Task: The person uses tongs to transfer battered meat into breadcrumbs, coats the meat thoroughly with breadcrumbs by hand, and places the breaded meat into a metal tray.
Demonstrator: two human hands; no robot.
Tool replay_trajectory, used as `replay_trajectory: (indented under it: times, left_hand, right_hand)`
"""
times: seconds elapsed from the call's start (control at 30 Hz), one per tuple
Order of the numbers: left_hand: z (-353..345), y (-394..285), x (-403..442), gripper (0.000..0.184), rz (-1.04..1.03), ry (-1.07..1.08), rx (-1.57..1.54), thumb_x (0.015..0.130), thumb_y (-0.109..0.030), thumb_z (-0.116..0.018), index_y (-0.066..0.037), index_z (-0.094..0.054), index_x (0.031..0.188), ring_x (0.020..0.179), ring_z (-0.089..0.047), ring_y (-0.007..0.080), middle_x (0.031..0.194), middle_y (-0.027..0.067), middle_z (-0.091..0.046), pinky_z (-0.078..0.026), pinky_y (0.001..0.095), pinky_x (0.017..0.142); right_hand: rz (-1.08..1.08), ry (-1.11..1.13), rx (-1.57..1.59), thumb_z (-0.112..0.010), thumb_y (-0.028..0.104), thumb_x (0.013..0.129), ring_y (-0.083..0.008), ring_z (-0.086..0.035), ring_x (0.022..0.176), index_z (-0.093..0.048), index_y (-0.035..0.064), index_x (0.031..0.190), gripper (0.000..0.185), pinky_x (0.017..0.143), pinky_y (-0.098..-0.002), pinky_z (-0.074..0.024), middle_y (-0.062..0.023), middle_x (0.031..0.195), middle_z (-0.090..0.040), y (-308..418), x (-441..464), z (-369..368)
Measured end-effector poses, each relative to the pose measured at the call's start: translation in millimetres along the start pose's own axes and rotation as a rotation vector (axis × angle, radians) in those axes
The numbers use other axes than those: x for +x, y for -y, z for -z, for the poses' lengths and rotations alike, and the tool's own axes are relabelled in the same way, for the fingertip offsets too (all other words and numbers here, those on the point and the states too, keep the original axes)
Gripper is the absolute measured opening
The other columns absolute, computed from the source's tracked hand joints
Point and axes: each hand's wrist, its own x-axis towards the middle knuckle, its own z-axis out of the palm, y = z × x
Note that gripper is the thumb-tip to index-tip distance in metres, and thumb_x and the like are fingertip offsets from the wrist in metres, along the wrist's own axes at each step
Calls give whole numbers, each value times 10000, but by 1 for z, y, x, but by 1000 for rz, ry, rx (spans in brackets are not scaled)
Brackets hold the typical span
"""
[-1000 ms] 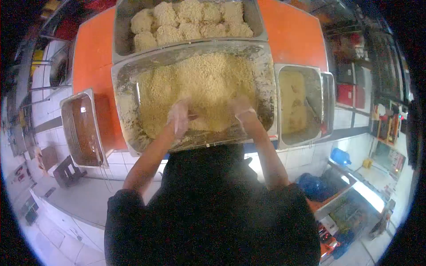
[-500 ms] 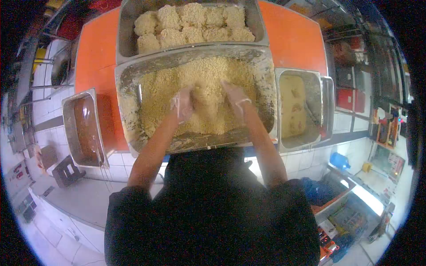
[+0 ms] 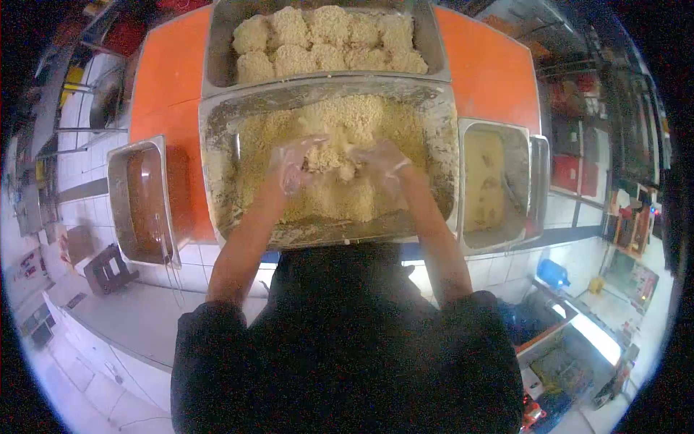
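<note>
Both my hands wear clear thin gloves and are over a metal tray [image 3: 217,163] of pale, coarse crumbs [image 3: 347,204]. Between them is a lumpy crumb-coated piece [image 3: 327,156], with a darker patch showing on its left side. My left hand [image 3: 293,165] grips it from the left, fingers curled around it. From the right, my right hand [image 3: 382,159] closes on the same piece, its fingers partly smeared by motion. Loose crumbs are heaped just beyond the hands.
Behind stands another metal tray [image 3: 219,43] holding several crumb-coated pieces [image 3: 329,27] in two rows. At right, a metal pan [image 3: 499,239] holds yellowish batter with pieces in it. A pan [image 3: 119,210] with brownish contents stands left on the orange tabletop [image 3: 166,72].
My hands have come closer together and up out of the crumbs. A coated piece now shows between them, where before there was only a blurred heap of crumbs.
</note>
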Motion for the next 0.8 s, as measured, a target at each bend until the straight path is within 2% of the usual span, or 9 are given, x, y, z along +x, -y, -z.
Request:
replay_trajectory:
  times: [0.07, 0.17, 0.2, 0.27, 0.37, 0.47, 0.53, 0.67, 0.8]
  left_hand:
    - [-31, 25, 8, 702, -307, -237, -164, 601, -256, -806, -64, -536, 1220, 1063, -576, 250, 1183, 149, -586, -442, 338, 938]
    - [-17, -12, 0, 644, -228, -231, -161, 702, -360, -749, -12, -520, 1193, 1054, -569, 245, 1169, 171, -570, -439, 366, 935]
    - [-25, -13, 1, 644, -230, -229, -163, 702, -360, -749, -12, -520, 1193, 1054, -569, 245, 1169, 171, -570, -439, 366, 935]
    - [-38, -15, 1, 608, -352, -329, -393, 774, -411, -680, 17, -503, 1168, 1036, -571, 223, 1104, 175, -579, -451, 378, 922]
    - [-43, -31, -3, 551, -259, -348, -540, 839, -411, -617, 30, -485, 1142, 1015, -572, 202, 1058, 167, -575, -472, 377, 900]
    - [-38, -43, 0, 458, 28, -294, -932, 858, -340, -595, 22, -489, 1120, 951, -597, 209, 1025, 147, -587, -503, 366, 860]
    - [-33, -47, 0, 384, 291, -235, -1288, 864, -274, -586, 13, -497, 1103, 892, -622, 221, 1000, 131, -602, -528, 357, 826]
    - [-19, -44, -6, 372, 481, -176, -1528, 851, -237, -593, 2, -495, 1120, 900, -619, 245, 1018, 135, -599, -524, 365, 830]
    - [-16, -35, -3, 432, 305, -199, -1185, 821, -227, -615, -11, -484, 1171, 974, -586, 281, 1080, 159, -578, -492, 390, 873]
  right_hand:
    - [124, -32, -88, -616, 275, 876, -173, -615, 982, -495, 28, 1269, 480, 846, -274, -482, -84, 1032, -677, 10, -11, 3]
    - [-78, -202, -416, -534, 310, 910, -247, -545, 1136, -585, 92, 1204, 369, 1012, -343, -389, -86, 1226, -589, 28, -35, 12]
    - [204, -237, -458, -525, 262, 909, -247, -541, 1143, -579, 93, 1212, 351, 1017, -344, -385, -94, 1207, -598, 27, -45, 17]
    - [484, -274, -495, -515, 214, 908, -247, -537, 1149, -572, 94, 1220, 339, 1023, -346, -381, -101, 1188, -606, 26, -54, 23]
    - [449, -219, -1101, -551, 182, 875, -260, -556, 1110, -585, 84, 1182, 324, 1000, -369, -400, -105, 1153, -616, 24, -57, 20]
    - [254, -152, -670, -546, 119, 858, -278, -579, 1048, -568, 83, 1173, 317, 965, -394, -431, -88, 1114, -625, 45, -71, -16]
    - [-4, -206, -168, -548, 141, 872, -284, -597, 982, -544, 85, 1181, 314, 946, -397, -442, -87, 1058, -632, 44, -72, -23]
    - [-16, -214, 240, -591, 209, 872, -271, -601, 959, -501, 76, 1233, 395, 921, -390, -453, -93, 1039, -642, 13, -59, -13]
    - [128, -232, -480, -645, 301, 839, -255, -619, 843, -593, 55, 1121, 378, 804, -386, -478, -111, 984, -660, 11, -39, -6]
